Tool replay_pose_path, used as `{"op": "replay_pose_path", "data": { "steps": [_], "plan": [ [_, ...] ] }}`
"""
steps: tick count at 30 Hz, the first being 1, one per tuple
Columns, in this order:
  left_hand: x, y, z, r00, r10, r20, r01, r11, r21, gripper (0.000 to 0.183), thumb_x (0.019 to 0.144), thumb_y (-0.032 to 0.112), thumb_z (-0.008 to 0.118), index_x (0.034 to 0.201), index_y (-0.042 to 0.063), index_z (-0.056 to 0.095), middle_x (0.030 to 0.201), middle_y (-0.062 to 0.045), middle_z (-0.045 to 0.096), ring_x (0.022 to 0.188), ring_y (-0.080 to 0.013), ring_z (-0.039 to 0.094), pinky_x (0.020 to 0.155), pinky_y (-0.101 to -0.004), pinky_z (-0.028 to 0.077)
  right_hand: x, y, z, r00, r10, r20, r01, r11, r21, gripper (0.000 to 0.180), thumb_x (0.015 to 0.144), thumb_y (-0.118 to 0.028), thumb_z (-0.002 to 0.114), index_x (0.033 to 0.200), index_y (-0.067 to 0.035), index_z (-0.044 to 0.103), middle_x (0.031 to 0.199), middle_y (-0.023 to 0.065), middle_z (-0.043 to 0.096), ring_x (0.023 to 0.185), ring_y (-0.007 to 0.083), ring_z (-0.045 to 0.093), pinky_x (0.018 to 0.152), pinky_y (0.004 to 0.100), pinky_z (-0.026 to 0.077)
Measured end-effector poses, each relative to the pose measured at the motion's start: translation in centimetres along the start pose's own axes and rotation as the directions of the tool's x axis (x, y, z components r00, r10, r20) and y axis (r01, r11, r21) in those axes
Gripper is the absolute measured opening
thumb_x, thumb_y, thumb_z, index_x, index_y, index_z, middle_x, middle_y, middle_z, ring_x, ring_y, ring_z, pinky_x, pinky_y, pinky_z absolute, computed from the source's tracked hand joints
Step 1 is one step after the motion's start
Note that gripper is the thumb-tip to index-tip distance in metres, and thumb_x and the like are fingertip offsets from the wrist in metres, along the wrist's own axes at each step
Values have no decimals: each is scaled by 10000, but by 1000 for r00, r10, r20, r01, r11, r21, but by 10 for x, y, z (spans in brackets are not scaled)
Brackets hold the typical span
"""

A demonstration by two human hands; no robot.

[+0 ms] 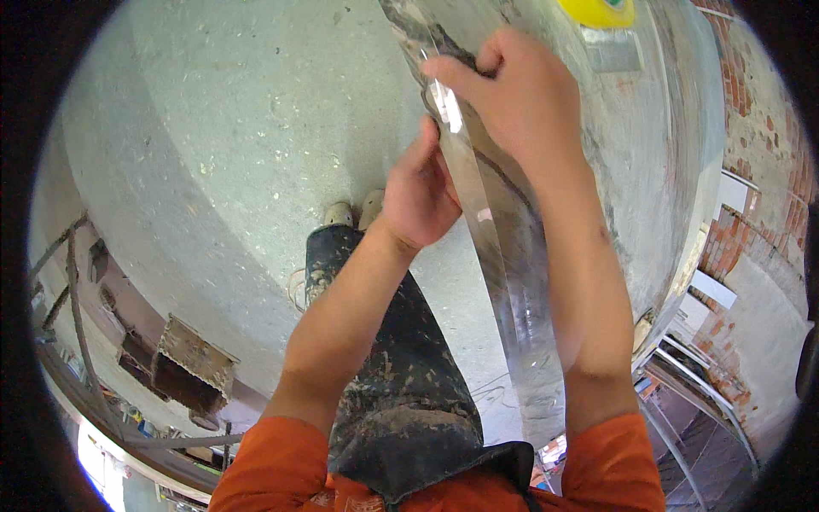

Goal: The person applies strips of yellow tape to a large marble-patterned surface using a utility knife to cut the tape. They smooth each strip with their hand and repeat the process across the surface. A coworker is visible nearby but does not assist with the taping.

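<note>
A long strip of clear, shiny film or tape (477, 185) runs along the edge of a dark, marble-patterned slab (505, 192), from the top of the view down between my forearms. My right hand (521, 89) is over the slab, with its thumb and bent index finger at the strip near its bright reflection. Lower and to the left, my left hand (425, 185) is at the slab's edge, thumb pointing up along it and the other fingers partly hidden beneath. Whether either hand grips the strip or slab is not plain.
A yellow tape roll (598, 9) lies at the upper right, beside a small grey rectangular piece (611, 50). Below me are my shoes (339, 215) on the speckled floor (256, 128). A metal frame (73, 281) stands left; a brick wall (742, 237) is at right.
</note>
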State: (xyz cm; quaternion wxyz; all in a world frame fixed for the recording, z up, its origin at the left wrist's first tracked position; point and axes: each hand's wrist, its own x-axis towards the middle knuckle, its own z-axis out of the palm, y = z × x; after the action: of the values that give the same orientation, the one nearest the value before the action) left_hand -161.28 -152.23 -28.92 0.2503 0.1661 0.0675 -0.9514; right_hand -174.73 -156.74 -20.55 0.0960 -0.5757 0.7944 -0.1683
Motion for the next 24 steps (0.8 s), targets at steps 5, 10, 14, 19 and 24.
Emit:
{"op": "replay_pose_path", "data": {
  "steps": [5, 10, 14, 19, 24],
  "plan": [
    [5, -3, 1, 999, 27, 26, -27, 999, 31, 723, 1032, 602, 400, 1489, 42, 438, 1483, -153, 527, 1367, -317, 502, 1157, -476, 378, -92, 17, -21, 984, 140, 107, -139, 990, -15, 553, 740, -512, 829, 711, -66, 504, 662, 121, 558, 643, 357, 568, 576, 479, 432],
    [7, -6, 4, 995, 100, 0, -100, 991, 90, 695, 1048, 577, 371, 1496, 48, 434, 1508, -128, 512, 1384, -325, 483, 1184, -489, 338, -188, 32, -48, 962, 227, 154, -222, 974, -47, 521, 721, -426, 874, 710, -79, 486, 685, 114, 542, 663, 343, 561, 576, 457, 436],
    [1, -8, 12, 989, 149, 8, -147, 963, 224, 680, 1074, 556, 284, 1490, 38, 433, 1496, -120, 526, 1378, -300, 498, 1166, -478, 365, -272, 60, -65, 969, 197, 150, -201, 980, 12, 535, 683, -383, 916, 708, -82, 475, 667, 86, 486, 615, 288, 496, 551, 396, 409],
    [-53, -82, 4, 991, 45, -124, -25, 987, 157, 750, 1048, 616, 319, 1478, 13, 443, 1502, -139, 517, 1359, -325, 503, 1156, -498, 353, -313, 76, -68, 986, 125, 112, -125, 992, -8, 543, 697, -444, 892, 715, -79, 490, 678, 94, 500, 616, 298, 510, 554, 412, 415],
    [-133, -223, -40, 982, -65, -177, 76, 996, 52, 796, 1026, 664, 322, 1482, 22, 437, 1482, -136, 532, 1363, -322, 497, 1149, -509, 354, -306, 80, -59, 987, 99, 123, -96, 995, -35, 574, 749, -568, 805, 723, -68, 525, 705, 130, 571, 672, 343, 571, 590, 458, 445]
  ]
}}
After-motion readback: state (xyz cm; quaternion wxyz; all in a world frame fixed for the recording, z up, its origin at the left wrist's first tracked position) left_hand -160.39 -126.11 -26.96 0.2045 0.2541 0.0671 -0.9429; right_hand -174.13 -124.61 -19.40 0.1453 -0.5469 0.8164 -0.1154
